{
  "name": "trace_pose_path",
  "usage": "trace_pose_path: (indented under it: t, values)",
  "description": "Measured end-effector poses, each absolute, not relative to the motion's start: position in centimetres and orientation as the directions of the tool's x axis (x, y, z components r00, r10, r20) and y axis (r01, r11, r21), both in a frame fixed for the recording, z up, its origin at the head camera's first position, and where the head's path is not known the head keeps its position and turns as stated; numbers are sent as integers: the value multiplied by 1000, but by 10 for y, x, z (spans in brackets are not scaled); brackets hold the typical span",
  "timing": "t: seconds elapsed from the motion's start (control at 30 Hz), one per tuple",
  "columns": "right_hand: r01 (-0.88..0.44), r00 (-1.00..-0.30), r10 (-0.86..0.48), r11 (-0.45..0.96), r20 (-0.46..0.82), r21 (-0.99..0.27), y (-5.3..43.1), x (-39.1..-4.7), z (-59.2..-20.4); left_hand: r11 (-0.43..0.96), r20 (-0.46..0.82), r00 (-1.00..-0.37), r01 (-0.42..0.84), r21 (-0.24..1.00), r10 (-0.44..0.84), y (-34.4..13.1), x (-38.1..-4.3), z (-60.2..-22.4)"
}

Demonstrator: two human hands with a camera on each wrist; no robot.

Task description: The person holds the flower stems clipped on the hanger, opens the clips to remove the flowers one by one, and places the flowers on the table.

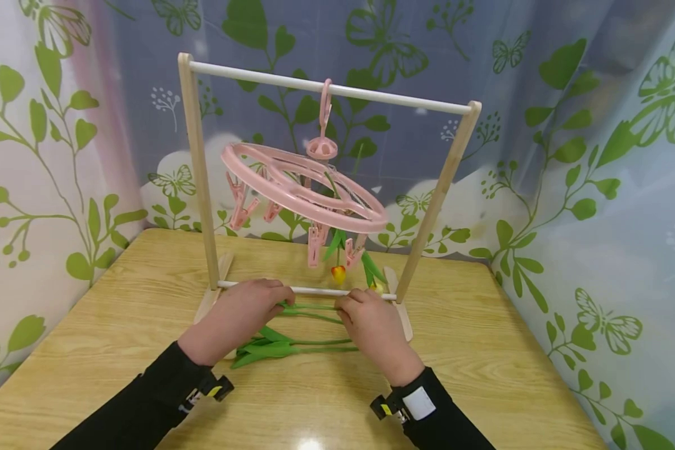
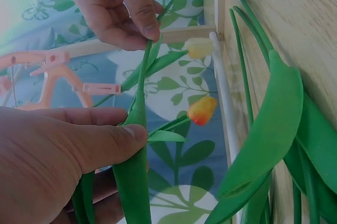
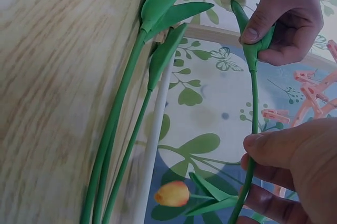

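Both hands hold one artificial tulip (image 3: pixel 254 95) with a white bloom and a green stem. My left hand (image 1: pixel 253 312) pinches it at the leaves just below the bloom, and the head view hides that bloom. Farther down, my right hand (image 1: pixel 374 325) pinches the stem between thumb and fingers. More tulips (image 1: pixel 275 347) lie on the table below the hands, stems pointing right. From a pink clip hanger (image 1: pixel 304 194) a red-and-yellow tulip (image 1: pixel 338 274) and a pale yellow tulip (image 1: pixel 377 287) hang blooms down, beyond the hands.
The hanger hooks over the top white bar (image 1: pixel 247 73) of a wooden rack (image 1: pixel 199 175). Its lower bar (image 1: pixel 320 291) runs just behind the hands. Several pink clothespins (image 1: pixel 314 245) dangle from the ring. Patterned curtains (image 1: pixel 613 187) surround the wooden table (image 1: pixel 484 362).
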State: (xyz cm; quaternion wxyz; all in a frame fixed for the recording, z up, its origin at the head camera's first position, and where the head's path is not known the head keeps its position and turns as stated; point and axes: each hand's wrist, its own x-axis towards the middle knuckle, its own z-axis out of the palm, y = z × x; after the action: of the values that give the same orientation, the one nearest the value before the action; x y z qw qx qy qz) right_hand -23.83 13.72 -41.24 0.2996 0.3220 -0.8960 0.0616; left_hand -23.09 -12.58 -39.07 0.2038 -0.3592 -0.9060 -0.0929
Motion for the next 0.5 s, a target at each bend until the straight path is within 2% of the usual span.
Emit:
trace_pose_path:
  t: [0.5]
  values:
    - [-582, -660, -526, 809, 536, 79, 133, -238, -420, 731, 388, -674, 682, 2, 629, -126, -234, -398]
